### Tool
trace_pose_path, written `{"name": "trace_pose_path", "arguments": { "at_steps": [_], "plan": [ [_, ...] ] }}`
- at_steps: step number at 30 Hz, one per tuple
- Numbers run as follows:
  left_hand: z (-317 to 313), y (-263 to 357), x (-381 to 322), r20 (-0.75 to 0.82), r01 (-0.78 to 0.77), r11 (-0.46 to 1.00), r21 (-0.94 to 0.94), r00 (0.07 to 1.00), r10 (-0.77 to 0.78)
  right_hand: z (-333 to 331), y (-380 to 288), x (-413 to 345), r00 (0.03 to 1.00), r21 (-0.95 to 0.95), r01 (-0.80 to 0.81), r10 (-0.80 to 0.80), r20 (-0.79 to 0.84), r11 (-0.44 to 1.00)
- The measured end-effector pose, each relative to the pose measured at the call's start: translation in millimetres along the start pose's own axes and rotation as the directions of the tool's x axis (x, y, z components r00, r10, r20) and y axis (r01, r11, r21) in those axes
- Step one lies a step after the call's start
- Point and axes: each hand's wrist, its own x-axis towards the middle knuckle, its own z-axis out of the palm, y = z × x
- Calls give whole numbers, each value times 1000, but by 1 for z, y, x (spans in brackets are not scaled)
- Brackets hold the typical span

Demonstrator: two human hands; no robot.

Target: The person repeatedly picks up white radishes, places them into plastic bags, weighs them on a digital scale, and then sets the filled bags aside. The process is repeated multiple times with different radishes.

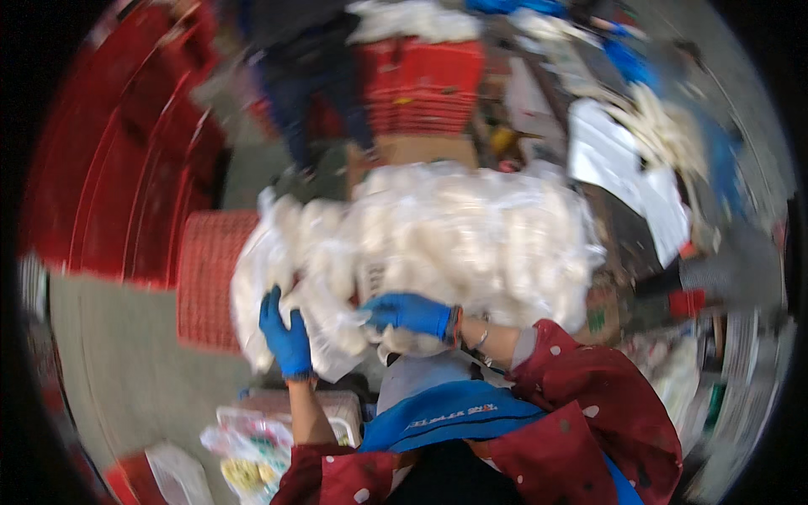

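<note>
Clear plastic bags (467, 240) packed with pale, long vegetables, probably white radishes, lie side by side in front of me. My left hand (285, 338), in a blue glove, rests against the leftmost bag (265, 265) with its thumb and fingers apart. Also gloved in blue, my right hand (407, 314) is closed at the near edge of a neighbouring bag (334, 328), with a bit of its plastic at the fingertips. Blur hides the exact grip. Pale vegetables show just under the right hand.
A red plastic crate (214, 281) sits beneath the bags' left end. Large red crates (126, 170) stand at far left, and stacked red crates (420, 88) at the back. A person (309, 76) stands beyond the bags. Loose white vegetables (663, 129) lie at right; a white basket (344, 416) is below my left hand.
</note>
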Motion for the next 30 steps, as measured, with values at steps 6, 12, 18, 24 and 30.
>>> {"name": "trace_pose_path", "arguments": {
  "at_steps": [6, 12, 18, 24, 30],
  "plan": [
    [91, 189, -51, 382, -225, 948, -224, 875, 297, -46, 18, -242, 929, -102, -146, 101, -357, 984],
    [208, 420, -147, 484, -176, 673, -719, 569, 665, -82, 77, -481, 533, 414, 186, 263, -804, 891],
    [295, 562, -244, 415, -239, 418, -876, 69, 907, -73, 129, -655, -224, 256, 447, 384, -896, 857],
    [366, 594, -284, 547, -254, 527, -811, -10, 837, -75, 142, -699, -411, 202, 529, 456, -789, 825],
    [441, 636, -289, 532, -153, 534, -831, 62, 845, -164, 137, -731, -279, 201, 364, 313, -908, 909]
  ]
}}
